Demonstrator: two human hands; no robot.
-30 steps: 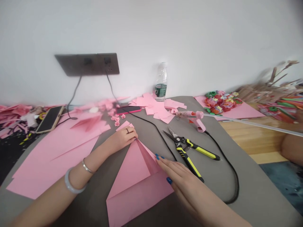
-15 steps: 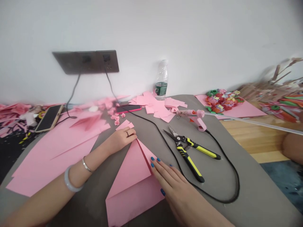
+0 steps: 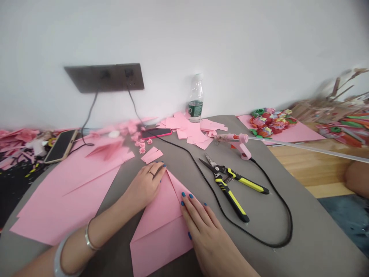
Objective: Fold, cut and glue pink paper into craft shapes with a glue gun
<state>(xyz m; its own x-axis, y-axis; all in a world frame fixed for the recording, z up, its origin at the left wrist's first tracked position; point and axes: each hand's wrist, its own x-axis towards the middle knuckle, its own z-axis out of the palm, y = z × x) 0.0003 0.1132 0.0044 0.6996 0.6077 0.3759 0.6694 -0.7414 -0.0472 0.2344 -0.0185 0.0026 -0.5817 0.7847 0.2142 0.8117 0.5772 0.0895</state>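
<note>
A pink paper sheet [image 3: 161,227] lies folded into a triangle on the grey mat [image 3: 302,231] in front of me. My left hand [image 3: 145,184] rests flat on the paper's upper left part, fingers stretched toward the triangle's tip. My right hand [image 3: 201,227] lies flat on the fold's right edge, blue-nailed fingers spread and pressing down. Neither hand holds anything.
Yellow-handled snips [image 3: 230,184] and a pink glue gun [image 3: 238,144] with a black cord [image 3: 276,215] lie to the right. Large pink sheets [image 3: 63,188], two phones [image 3: 60,145] [image 3: 157,133], small pink squares [image 3: 193,130], a water bottle [image 3: 196,99] and paper flowers [image 3: 269,121] sit farther back.
My left hand has slid down from the tip onto the paper and flattened. My right hand has moved left and inward along the fold.
</note>
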